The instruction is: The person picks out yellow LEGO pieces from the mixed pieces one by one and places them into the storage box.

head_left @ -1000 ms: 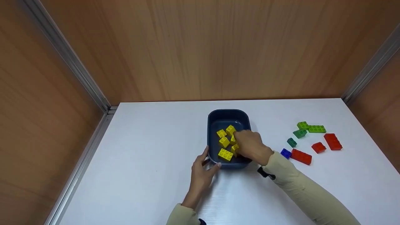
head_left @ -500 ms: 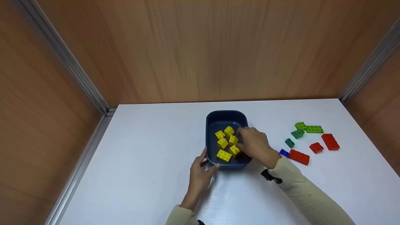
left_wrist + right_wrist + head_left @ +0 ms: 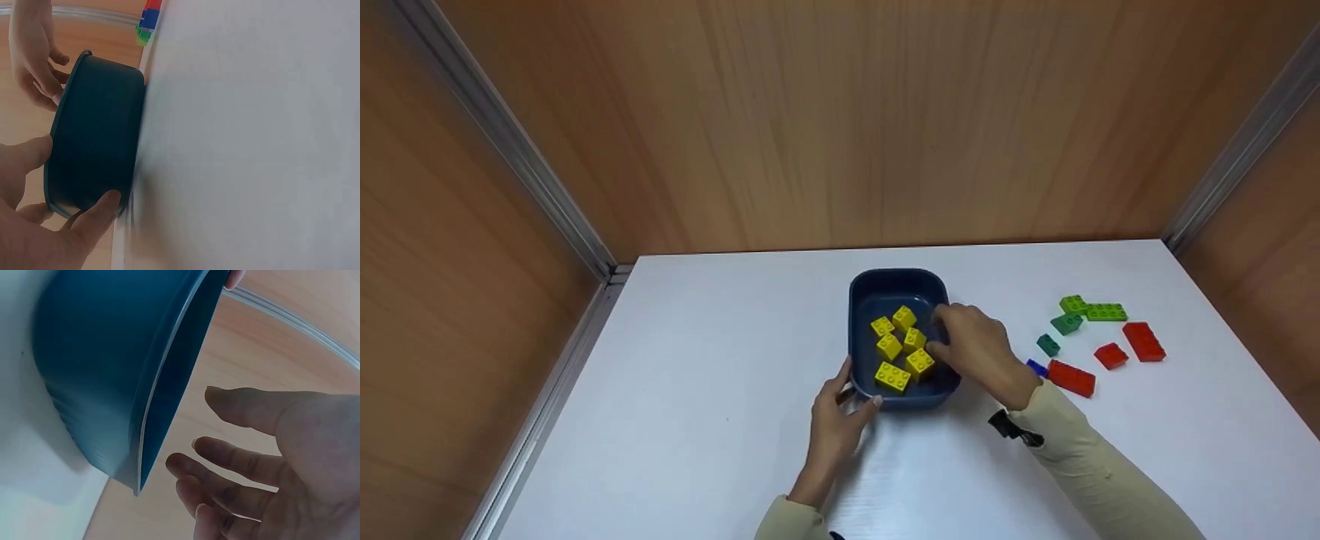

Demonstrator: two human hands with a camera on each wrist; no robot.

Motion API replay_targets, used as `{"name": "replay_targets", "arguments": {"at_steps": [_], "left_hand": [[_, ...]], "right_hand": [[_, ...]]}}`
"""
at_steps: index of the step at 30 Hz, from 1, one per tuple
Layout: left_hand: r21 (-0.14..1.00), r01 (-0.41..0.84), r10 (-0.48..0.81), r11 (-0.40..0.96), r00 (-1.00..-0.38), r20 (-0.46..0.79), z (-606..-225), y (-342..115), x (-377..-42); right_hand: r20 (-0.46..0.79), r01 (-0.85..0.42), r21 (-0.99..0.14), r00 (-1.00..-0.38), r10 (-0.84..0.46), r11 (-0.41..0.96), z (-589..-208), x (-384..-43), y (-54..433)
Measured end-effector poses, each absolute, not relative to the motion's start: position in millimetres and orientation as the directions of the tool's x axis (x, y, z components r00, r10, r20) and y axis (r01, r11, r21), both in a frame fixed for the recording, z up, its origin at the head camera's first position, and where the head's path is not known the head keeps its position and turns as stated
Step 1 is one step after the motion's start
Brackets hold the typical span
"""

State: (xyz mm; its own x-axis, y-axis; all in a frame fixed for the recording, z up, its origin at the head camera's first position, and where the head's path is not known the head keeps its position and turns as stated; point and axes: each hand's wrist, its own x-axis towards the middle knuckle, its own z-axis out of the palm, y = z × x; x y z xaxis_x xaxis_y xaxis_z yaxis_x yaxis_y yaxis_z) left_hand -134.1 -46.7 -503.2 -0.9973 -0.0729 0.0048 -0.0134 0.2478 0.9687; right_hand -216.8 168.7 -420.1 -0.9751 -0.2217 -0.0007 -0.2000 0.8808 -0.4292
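A dark blue container (image 3: 900,405) stands on the white table with several yellow toy bricks (image 3: 892,376) lying loose inside. At its near left corner my left hand (image 3: 834,427) holds the container between thumb and fingers; the left wrist view shows the fingers against its outer wall (image 3: 101,124). My right hand (image 3: 979,349) hovers over the right rim with nothing in it. In the right wrist view its fingers (image 3: 236,461) are spread and loosely bent, apart from the container wall (image 3: 107,365).
To the right lie red bricks (image 3: 1071,379), light green bricks (image 3: 1106,312), dark green bricks (image 3: 1048,345) and a blue brick (image 3: 1036,367) partly behind the right wrist. Wooden panels (image 3: 840,127) with metal corner posts (image 3: 517,135) rise behind and beside the table.
My right hand has drawn back from the yellow bricks toward the container's right rim, and its fingers have loosened. The left hand keeps its hold on the corner. The head view has shifted slightly.
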Motion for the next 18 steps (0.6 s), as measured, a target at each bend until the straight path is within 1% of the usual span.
{"name": "replay_targets", "arguments": {"at_steps": [4, 18], "left_hand": [[0.971, -0.006, -0.070, 0.239, -0.997, 0.011, -504.6, -47.7, -134.2], [0.971, -0.020, -0.077, 0.238, -0.997, -0.002, -503.9, -46.4, -134.6]], "right_hand": [[0.025, -0.210, -0.428, -0.975, -0.220, 0.879, -422.4, -216.5, 171.4], [0.046, -0.183, -0.459, -0.982, -0.182, 0.870, -426.5, -212.7, 181.7]]}}
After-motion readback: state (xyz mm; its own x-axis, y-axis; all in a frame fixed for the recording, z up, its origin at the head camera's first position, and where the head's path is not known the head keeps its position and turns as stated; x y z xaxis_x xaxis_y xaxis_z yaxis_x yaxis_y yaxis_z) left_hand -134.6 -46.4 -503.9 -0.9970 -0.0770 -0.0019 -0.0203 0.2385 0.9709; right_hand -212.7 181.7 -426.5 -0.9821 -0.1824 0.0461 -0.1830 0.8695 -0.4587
